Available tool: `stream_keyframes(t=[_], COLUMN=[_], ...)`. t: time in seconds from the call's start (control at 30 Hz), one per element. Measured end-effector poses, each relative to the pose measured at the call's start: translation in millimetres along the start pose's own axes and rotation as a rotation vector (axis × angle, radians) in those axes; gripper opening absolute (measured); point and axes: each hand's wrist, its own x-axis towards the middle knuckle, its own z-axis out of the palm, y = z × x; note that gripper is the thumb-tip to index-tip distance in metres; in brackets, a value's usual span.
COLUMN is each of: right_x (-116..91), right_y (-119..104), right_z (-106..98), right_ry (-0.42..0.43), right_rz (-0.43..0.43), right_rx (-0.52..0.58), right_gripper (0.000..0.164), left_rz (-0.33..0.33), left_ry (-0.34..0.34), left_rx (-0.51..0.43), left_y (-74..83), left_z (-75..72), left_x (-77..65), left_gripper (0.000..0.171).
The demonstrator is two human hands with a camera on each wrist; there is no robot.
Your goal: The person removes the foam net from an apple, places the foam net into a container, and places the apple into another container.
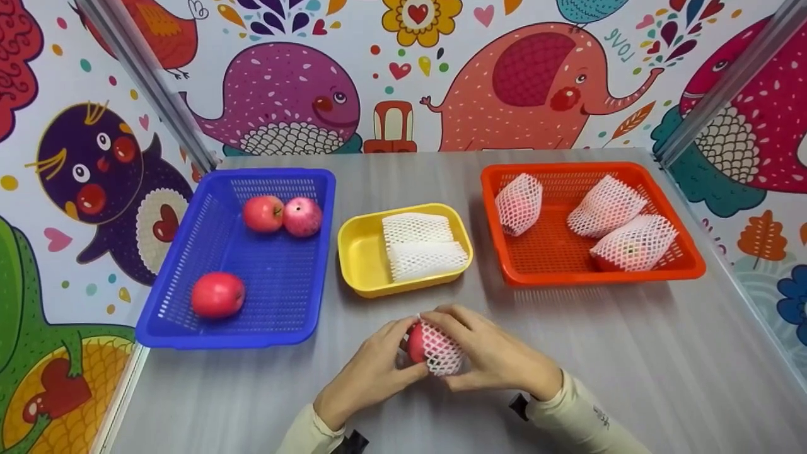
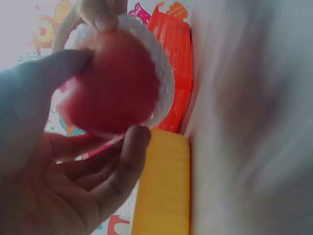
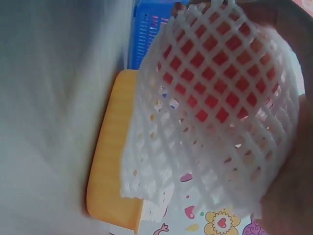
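A red apple sits partly inside a white foam net sleeve, near the front of the table. My left hand holds its bare side, thumb and fingertips on the red skin. From the other side, my right hand grips the sleeve around the fruit. In the right wrist view, the net stretches over the apple and its loose end hangs past it. Just beyond the hands, a yellow basket contains two flat foam nets, one overlapping the other.
At the left, a blue basket holds three bare apples. An orange-red basket at the right holds three apples in foam nets. Printed wall panels and metal posts bound the grey table.
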Motion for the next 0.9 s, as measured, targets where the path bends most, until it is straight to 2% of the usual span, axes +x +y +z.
stream_keyframes(t=[0.27, 0.4, 0.67, 0.9], right_x=[-1.0, -1.6, -1.2, -3.5], right_y=[0.0, 0.2, 0.4, 1.6], right_z=[1.7, 2.4, 2.8, -0.1], right_ry=[-0.004, -0.012, -0.021, -0.047], right_rz=[0.003, 0.004, 0.005, -0.007], right_rx=[0.012, 0.02, 0.02, 0.043], right_gripper=[0.092, 0.093, 0.095, 0.088], left_rz=[-0.033, -0.055, -0.05, -0.051], left_ry=[0.023, 0.037, -0.009, 0.001], left_rx=[-0.077, -0.065, -0.121, -0.194], left_y=[-1.0, -1.1, -3.4, -5.4], left_z=[0.8, -0.3, -1.2, -0.5], left_x=[0.1, -1.6, 1.4, 1.8], left_gripper=[0.067, 0.068, 0.07, 0.064])
